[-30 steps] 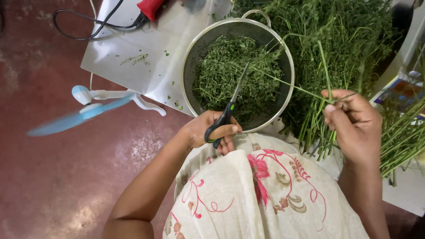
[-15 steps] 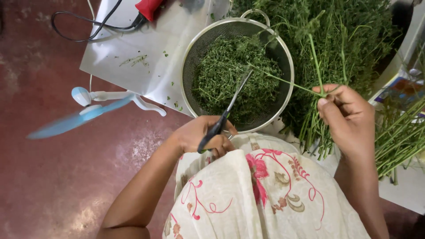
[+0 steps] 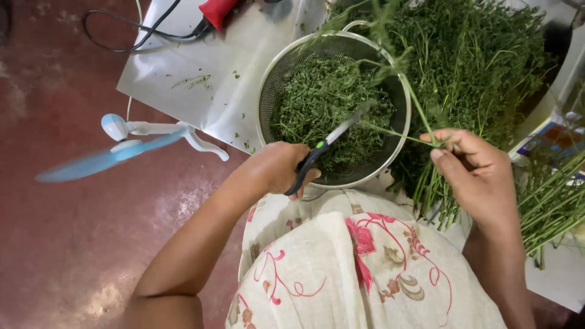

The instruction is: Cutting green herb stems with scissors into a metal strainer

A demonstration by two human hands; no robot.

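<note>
My left hand (image 3: 277,170) grips the scissors (image 3: 323,149), blades angled up-right over the strainer (image 3: 271,91), while my right-hand fingers (image 3: 448,141) pinch the herb stem (image 3: 396,131), lying crosswise toward the blades.

We take this for a home floor used for kitchen work — red polished floor (image 3: 67,244), a metal colander (image 3: 332,109) of chopped greens (image 3: 326,100), a small blue fan (image 3: 116,149) — herb stalks (image 3: 475,67) heaped beside.

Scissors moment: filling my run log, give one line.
left hand: holds scissors | right hand: pinches herb stems | below: metal colander of cut greens
</note>
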